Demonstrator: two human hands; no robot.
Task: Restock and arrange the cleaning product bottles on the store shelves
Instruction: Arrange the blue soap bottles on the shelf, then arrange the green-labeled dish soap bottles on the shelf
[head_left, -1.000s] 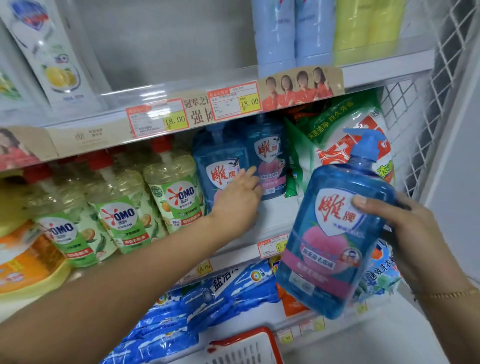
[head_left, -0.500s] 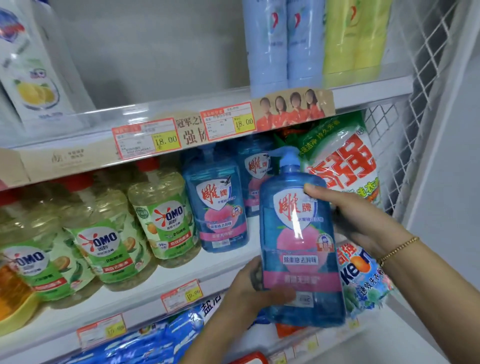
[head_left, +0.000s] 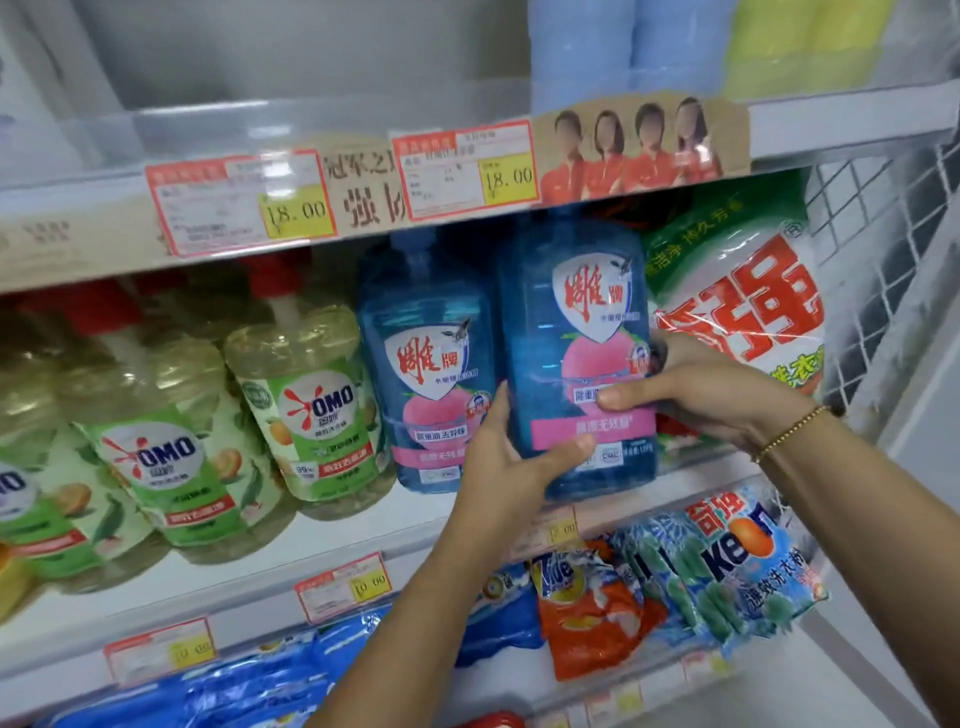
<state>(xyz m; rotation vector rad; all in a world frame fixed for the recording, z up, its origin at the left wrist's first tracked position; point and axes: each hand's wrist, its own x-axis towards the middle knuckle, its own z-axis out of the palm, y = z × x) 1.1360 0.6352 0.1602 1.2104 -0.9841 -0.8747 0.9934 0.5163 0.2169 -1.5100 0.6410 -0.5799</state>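
Your left grip (head_left: 511, 462) and right grip (head_left: 711, 395) curl round the blue bottle (head_left: 576, 322). Release early and it may tip off the shelf (head_left: 337, 525) edge below.

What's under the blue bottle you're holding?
The white shelf lies just below the blue bottle, with a Keon washing powder bag one shelf lower. Left hand and right hand grip it. Whether its base touches the shelf, I cannot tell.
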